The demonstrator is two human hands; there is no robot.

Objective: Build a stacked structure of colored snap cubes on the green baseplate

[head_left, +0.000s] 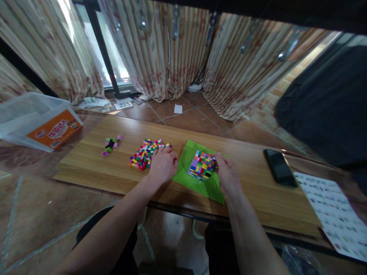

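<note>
A block of many-coloured toy bricks (202,164) stands on a green studded baseplate (183,173). My right hand (228,173) is closed at the block's right side, thumb and fingers against its edge. To the left of the baseplate, my left hand (164,165) hovers at the right side of a heap of small loose bricks (144,153). Its fingers are curled together; whatever is between them is hidden. The hand covers part of the heap.
A few larger bricks (110,144) lie farther left on the wooden board (94,164). A clear plastic tub (43,126) with an orange label stands at the far left. On the right are a black phone (280,168) and a printed sheet (334,210). Curtains hang behind.
</note>
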